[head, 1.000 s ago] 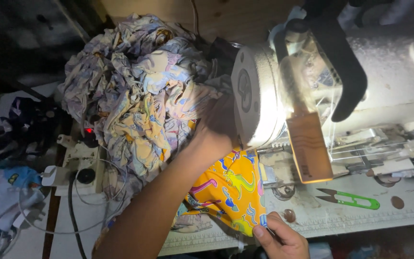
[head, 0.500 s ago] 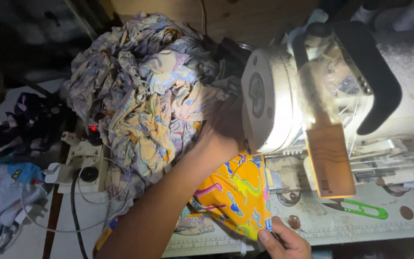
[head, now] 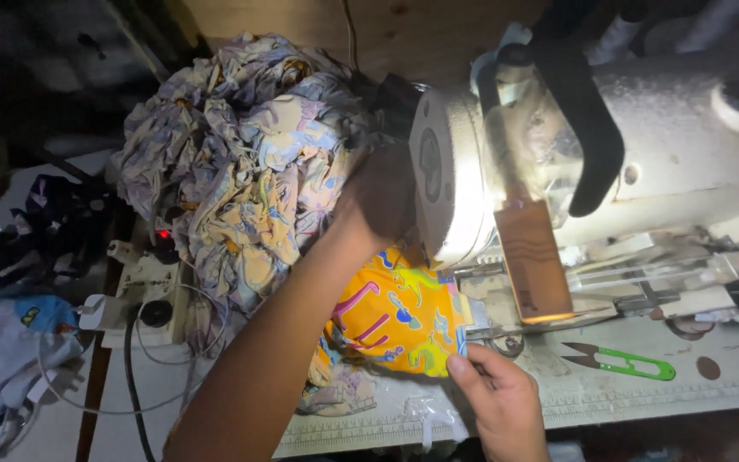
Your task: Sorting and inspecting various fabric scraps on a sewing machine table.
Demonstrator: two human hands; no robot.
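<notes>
A white sewing machine [head: 643,154] fills the upper right. A bright yellow patterned cloth piece [head: 395,321] lies on the machine table under the needle end. My right hand [head: 493,402] pinches the cloth's near right corner at the table's front edge. My left hand [head: 378,201] reaches past the cloth to the left end of the machine head, where it is in shadow; whether it holds anything cannot be made out. My left forearm crosses over the cloth's left side.
A big heap of pale patterned fabric [head: 233,162] is piled left of the machine. Green thread snips [head: 622,364] lie on the table at right. A white power strip with a red light [head: 143,287] and cables sit at left, with more cloth [head: 10,342] beyond.
The view has shifted slightly; the machine sits further right in frame. My right hand stays pinched on the yellow cloth's corner and my left hand remains by the machine's end.
</notes>
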